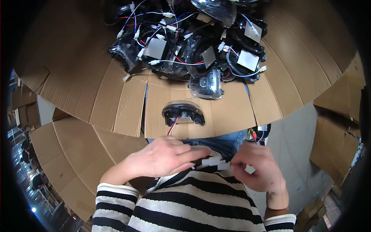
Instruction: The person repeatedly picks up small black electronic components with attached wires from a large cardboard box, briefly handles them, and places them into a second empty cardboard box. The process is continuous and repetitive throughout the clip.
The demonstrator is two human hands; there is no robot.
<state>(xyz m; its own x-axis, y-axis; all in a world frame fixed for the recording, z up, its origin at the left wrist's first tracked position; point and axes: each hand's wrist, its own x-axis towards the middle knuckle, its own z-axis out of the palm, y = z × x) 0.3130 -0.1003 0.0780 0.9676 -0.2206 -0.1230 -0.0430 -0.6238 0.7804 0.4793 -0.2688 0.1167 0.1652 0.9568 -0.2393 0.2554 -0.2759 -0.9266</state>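
In front of my lap, two white plug connectors [211, 161] sit end to end between my hands. My left hand [166, 156] is closed at their left, its index finger stretched along above them. Red, white and blue wires [172, 127] run from a small black lamp unit [182, 113] down under this hand, which seems to grip them; the grip itself is hidden. With thumb and index finger pinched, my right hand [258, 166] holds the right end of the connectors. The lamp unit, with a clear lens, lies on the cardboard close to its near edge.
A heap of black lamp units [185, 50] with clear lenses, silvery plates and loose wires covers the far part of the cardboard surface [100, 96]. A single lamp [206, 84] lies at its near side. More cardboard [336, 150] stands at the right; another wired part [262, 133] shows below the edge.
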